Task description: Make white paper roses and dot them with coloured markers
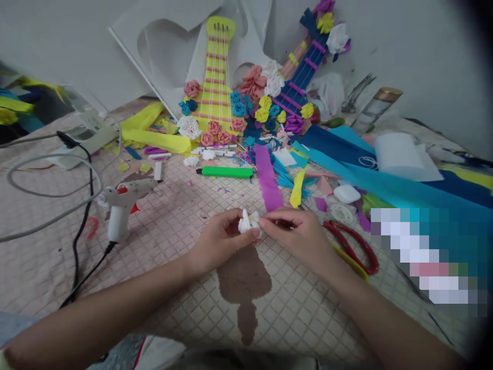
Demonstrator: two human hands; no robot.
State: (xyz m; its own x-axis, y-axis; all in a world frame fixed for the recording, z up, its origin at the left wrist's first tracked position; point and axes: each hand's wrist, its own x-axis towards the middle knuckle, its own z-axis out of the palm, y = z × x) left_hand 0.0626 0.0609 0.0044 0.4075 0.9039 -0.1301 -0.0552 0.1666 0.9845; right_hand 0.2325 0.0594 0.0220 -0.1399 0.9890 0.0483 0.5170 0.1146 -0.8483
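I stand near, and I see two bare hands meeting over the table (173, 205). Between their fingertips is a white crumpled piece (245, 225), which looks like thin paper. The left hand (219, 236) has it closed between the thumb below and the bent fingers behind, so I think this hand serves as the support. The right hand (302, 234) brings thumb and forefinger almost together on the piece's right edge; it seems a light pinch, perhaps because such material would be crushed easily. Its other fingers are folded, and I cannot tell if they hold something.

Both forearms come from the near edge and lean inward, the wrists low, so the piece stays in front of the body.

Just beyond the fingertips lies a purple strip (268, 180), and farther to their left a green pen-like tool (227, 172). The glue gun (120, 218) stands well apart on the left of the left fingers, probably to keep its nozzle away from the skin. Red-handled scissors (372, 259) lie just right of the right hand, I suppose for easy reach. Far beyond the fingers lean a yellow paper guitar (216, 77) and a blue one (308, 72).
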